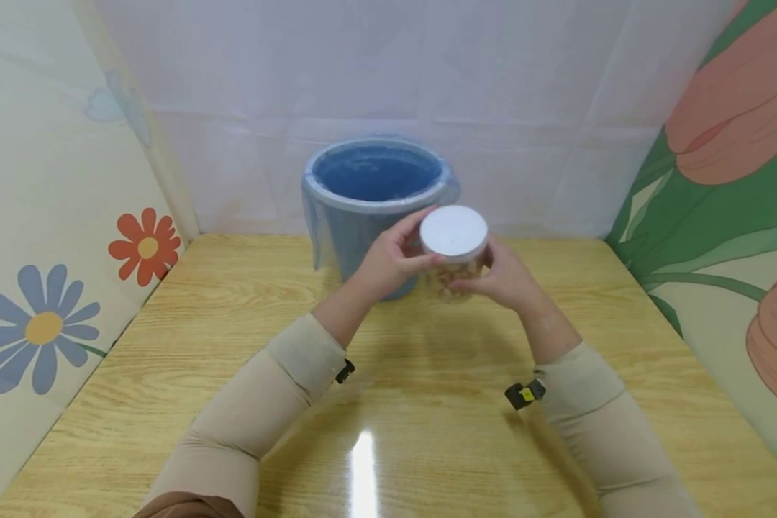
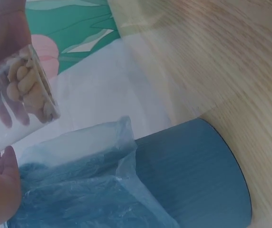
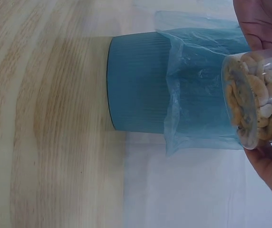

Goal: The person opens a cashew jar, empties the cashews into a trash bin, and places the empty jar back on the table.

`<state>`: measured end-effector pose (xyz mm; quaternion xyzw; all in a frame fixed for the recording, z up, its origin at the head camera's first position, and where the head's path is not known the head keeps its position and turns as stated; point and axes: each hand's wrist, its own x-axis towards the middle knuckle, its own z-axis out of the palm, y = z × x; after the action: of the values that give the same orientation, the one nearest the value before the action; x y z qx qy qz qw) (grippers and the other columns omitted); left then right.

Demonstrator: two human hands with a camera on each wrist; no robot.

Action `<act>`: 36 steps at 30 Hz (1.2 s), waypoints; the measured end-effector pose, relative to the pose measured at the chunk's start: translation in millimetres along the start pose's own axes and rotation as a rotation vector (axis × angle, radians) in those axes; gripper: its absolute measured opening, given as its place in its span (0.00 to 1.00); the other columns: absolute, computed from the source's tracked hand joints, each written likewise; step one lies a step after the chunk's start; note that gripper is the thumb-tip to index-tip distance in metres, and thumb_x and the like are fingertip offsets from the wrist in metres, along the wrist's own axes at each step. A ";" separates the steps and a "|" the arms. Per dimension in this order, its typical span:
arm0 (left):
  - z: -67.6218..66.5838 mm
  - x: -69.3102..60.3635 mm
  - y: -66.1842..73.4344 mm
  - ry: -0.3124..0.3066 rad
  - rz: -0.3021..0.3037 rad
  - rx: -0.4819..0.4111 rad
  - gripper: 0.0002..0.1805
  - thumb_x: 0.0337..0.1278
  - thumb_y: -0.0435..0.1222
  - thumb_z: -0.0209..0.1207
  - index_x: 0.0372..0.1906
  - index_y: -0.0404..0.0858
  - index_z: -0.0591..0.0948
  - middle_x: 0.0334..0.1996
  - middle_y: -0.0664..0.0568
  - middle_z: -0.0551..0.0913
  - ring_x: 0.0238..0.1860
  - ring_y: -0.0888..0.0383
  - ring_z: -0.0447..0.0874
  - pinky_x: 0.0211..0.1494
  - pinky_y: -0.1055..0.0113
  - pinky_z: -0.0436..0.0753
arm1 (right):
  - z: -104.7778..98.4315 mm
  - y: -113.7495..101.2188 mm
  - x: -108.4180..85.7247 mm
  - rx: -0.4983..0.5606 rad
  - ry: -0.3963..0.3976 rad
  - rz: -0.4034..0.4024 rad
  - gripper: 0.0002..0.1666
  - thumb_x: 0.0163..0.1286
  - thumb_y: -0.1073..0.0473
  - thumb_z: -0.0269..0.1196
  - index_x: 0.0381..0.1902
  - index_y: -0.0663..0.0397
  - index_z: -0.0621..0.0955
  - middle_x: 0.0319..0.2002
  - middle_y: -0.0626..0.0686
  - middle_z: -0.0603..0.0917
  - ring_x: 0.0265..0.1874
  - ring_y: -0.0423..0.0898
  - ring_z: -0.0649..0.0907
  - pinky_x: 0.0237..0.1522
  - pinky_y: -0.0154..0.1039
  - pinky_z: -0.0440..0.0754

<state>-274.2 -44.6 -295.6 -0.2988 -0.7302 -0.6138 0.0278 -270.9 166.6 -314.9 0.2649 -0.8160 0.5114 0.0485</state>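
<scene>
A clear jar point(image 1: 456, 272) with a white lid point(image 1: 454, 232) is held above the table, partly in front of the bin. Inside are tan, nut-like pieces point(image 3: 259, 102), lying toward the bottom of the jar. My left hand point(image 1: 388, 260) grips the jar's left side near the lid, its thumb across the front just below the rim. Lower down on the right, my right hand point(image 1: 508, 275) holds the jar body, thumb in front and fingers behind. Both hands also show around the jar in the wrist views.
A blue bin point(image 1: 352, 241) stands at the back of the wooden table point(image 1: 427, 403), lined with a thin bluish plastic bag point(image 3: 174, 95) folded over its rim. A white backdrop point(image 1: 524, 129) rises behind; flower-printed panels point(image 1: 45, 216) flank both sides.
</scene>
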 end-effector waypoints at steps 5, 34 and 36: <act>-5.9 -0.5 1.3 -0.060 0.034 0.002 0.43 0.44 0.28 0.66 0.68 0.42 0.60 0.64 0.47 0.66 0.59 0.54 0.70 0.57 0.67 0.75 | -3.6 -1.9 -0.2 0.031 -0.033 0.003 0.53 0.42 0.63 0.75 0.66 0.54 0.62 0.61 0.55 0.69 0.59 0.52 0.69 0.62 0.52 0.65; -27.6 -2.8 1.4 -0.291 0.146 -0.249 0.45 0.44 0.38 0.68 0.67 0.31 0.58 0.66 0.38 0.59 0.62 0.48 0.66 0.59 0.58 0.73 | -11.6 -9.9 -2.4 0.118 -0.286 -0.184 0.49 0.40 0.72 0.71 0.62 0.66 0.62 0.56 0.61 0.71 0.55 0.50 0.73 0.58 0.46 0.72; -27.6 -2.6 0.7 -0.299 0.148 -0.250 0.47 0.43 0.40 0.68 0.67 0.31 0.58 0.66 0.38 0.59 0.62 0.48 0.66 0.59 0.58 0.73 | -11.1 -9.6 -2.1 0.123 -0.300 -0.185 0.50 0.40 0.72 0.71 0.62 0.66 0.62 0.56 0.61 0.71 0.55 0.50 0.72 0.58 0.46 0.71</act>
<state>-280.7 -70.7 -289.2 -0.4405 -0.6202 -0.6449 -0.0731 -266.6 173.7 -302.7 0.4146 -0.7536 0.5084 -0.0432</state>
